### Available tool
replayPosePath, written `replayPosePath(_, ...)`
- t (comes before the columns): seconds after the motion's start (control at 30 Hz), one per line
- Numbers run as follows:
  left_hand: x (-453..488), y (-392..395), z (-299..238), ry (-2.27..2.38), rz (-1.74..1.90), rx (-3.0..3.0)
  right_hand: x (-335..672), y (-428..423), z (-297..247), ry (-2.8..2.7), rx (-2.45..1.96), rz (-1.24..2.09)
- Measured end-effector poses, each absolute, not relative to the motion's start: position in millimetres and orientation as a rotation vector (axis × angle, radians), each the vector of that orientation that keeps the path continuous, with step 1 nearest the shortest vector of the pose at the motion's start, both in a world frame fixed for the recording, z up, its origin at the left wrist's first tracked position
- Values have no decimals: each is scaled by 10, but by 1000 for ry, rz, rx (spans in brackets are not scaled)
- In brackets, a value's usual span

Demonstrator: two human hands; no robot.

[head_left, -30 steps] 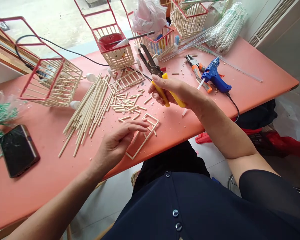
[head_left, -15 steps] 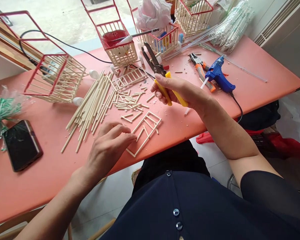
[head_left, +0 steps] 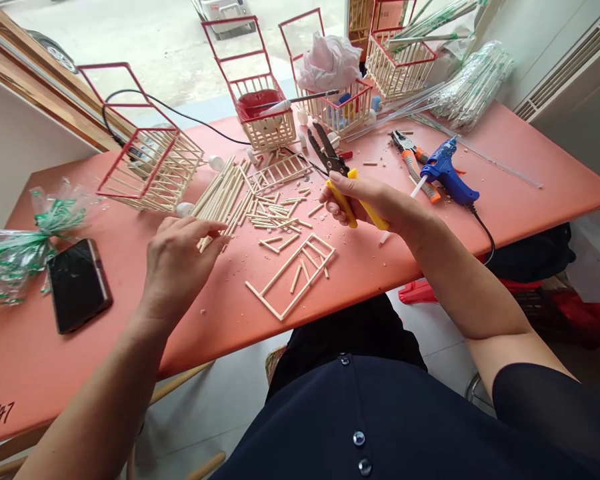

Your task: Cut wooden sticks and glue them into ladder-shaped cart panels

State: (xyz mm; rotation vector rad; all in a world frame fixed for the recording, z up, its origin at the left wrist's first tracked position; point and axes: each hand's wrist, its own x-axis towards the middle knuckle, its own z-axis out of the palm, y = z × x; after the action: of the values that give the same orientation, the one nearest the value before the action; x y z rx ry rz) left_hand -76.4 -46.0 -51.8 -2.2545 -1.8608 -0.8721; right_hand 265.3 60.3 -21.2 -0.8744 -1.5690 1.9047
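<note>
Yellow-handled wire strippers (head_left: 334, 160) are held in my right hand (head_left: 360, 197), their black jaws pointing up and away over the table. My left hand (head_left: 183, 267), fingers curved and thumb apart, is at the near end of a pile of long wooden sticks (head_left: 223, 193); whether its fingertips touch them I cannot tell. Between my hands lie several short cut sticks (head_left: 275, 212). Closer to me is a flat stick frame (head_left: 296, 308) with crossbars at one end and loose pieces inside it. A ladder-like stick panel (head_left: 280, 172) lies behind the short pieces.
Stick carts with red-painted rims (head_left: 150, 160) line the back, one holding a red container (head_left: 260, 103). To the right are a blue glue gun (head_left: 450, 172) and orange-handled pliers (head_left: 413, 163). A phone (head_left: 80, 287) lies at left beside green-printed plastic wrap (head_left: 60, 217). Wrapped sticks (head_left: 475, 87) lie back right.
My left hand has moved left, from the flat stick frame to the long sticks. My right hand still grips the wire strippers. The view has shifted slightly.
</note>
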Motion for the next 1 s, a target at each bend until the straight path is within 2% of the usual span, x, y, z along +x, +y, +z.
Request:
replayPosePath(0.23, -579, -193, -445, -2098, -337, -2278, 2669, 707, -347, -1768, -869, 1736)
replayPosePath(0.6, -553, 50, -242, -2295, -309, -2140, 2703, 643, -274, -1876, -919, 1627)
replayPosePath(1.0, -619, -83, -167, -2410, 101, -2170, 2683, 635, -260, -2001, -981, 1537)
